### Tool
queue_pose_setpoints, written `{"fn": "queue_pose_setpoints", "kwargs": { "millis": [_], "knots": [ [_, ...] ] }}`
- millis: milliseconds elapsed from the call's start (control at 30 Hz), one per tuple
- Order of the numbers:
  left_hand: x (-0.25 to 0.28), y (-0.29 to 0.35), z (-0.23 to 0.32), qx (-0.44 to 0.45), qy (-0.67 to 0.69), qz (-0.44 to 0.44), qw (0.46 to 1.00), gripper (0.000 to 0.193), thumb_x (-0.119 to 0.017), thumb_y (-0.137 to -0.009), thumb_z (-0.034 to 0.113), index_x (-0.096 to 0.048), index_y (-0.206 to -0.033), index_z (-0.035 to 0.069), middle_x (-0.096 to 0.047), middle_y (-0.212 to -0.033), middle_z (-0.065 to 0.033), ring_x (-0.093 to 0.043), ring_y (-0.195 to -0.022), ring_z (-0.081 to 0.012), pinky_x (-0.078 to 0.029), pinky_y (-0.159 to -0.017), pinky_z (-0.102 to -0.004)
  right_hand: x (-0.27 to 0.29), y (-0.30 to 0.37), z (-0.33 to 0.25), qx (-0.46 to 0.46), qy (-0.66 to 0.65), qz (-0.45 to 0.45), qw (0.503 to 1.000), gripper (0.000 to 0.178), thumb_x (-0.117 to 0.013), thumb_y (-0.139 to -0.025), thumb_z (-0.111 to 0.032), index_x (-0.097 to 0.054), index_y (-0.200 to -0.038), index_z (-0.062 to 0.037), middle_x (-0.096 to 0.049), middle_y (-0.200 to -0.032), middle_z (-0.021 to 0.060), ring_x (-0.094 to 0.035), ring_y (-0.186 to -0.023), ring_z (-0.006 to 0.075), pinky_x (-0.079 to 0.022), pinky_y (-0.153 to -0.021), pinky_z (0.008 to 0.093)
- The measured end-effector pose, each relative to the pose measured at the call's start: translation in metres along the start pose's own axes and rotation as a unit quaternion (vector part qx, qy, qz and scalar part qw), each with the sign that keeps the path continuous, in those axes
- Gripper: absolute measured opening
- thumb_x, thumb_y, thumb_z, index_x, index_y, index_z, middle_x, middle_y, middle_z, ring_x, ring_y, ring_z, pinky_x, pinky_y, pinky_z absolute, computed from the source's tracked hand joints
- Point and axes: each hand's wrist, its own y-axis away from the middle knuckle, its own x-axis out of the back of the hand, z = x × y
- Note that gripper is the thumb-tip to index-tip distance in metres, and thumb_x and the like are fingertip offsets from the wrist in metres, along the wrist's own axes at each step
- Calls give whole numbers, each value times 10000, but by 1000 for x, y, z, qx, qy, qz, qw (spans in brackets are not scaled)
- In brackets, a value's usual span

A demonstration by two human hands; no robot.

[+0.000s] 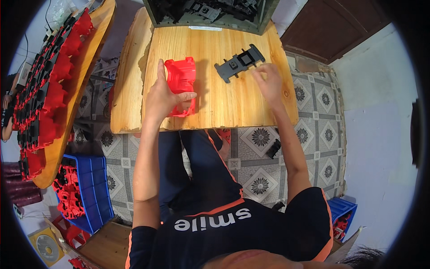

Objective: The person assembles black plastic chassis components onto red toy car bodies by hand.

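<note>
A red plastic shell (pixel 181 71), hollow and open-topped, stands on the wooden table. My left hand (pixel 163 98) grips its left side, thumb laid across it and index finger stretched out along the edge. To the right lies a black plastic base plate (pixel 239 62), flat, with pegs along its sides and wide ends. My right hand (pixel 270 84) is at the plate's near right edge, fingers curled into a pinch. Whether those fingertips hold the plate or some small part cannot be made out.
A bin of black parts (pixel 208 13) stands at the table's far edge (pixel 215 36). On the left, a wooden board (pixel 96 40) carries rows of red-and-black assemblies (pixel 53 89). Below it is a blue crate (pixel 94 188) of red parts. A black piece (pixel 273 149) lies on the floor.
</note>
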Motion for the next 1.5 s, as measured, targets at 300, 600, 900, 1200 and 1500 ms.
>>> {"fn": "queue_pose_setpoints", "kwargs": {
  "millis": [300,600,900,1200,1500],
  "knots": [
    [-41,2,-59,56,378,-93,920,647,-653,-815,-26,-351,-1388,-9,-686,-1019,-118,-684,-830,-212,-557,-693,-323,-15,-20,-43,75,47,-71,994,323,-761,-802,-311,-642,-923,-36,-597,-921,87,-614,-796,251,-476,-717,369],
    [-6,61,-39,105,669,1,736,615,-553,-865,-23,-267,-1383,144,-599,-1125,-133,-622,-833,-193,-546,-704,-354,-9,-24,-99,53,-94,-25,994,228,-752,-767,-126,-682,-962,-32,-617,-964,107,-601,-869,300,-483,-740,384],
    [4,96,-48,27,651,23,758,836,-622,-917,504,-140,-1535,214,-509,-1107,5,-485,-843,-98,-417,-729,-269,40,2,-230,260,-117,-62,956,283,-735,-755,-178,-694,-1026,-109,-642,-1007,29,-587,-965,208,-375,-860,354],
    [37,114,-65,50,577,-191,793,595,-625,-928,399,-458,-1377,47,-614,-943,-13,-580,-639,-56,-467,-493,-184,-6,-11,-232,-5,-586,-279,761,251,-601,-956,-177,-603,-1166,-38,-514,-1389,125,-566,-1143,165,-457,-976,298],
    [25,143,-87,-84,780,-115,609,1104,-601,-749,736,-114,-1546,149,-382,-1470,-197,-455,-1305,-329,-396,-1056,-478,-44,25,-226,-195,-657,-79,724,211,-447,-987,12,-589,-1142,21,-650,-1032,65,-622,-946,118,-520,-853,272]
  ]
}}
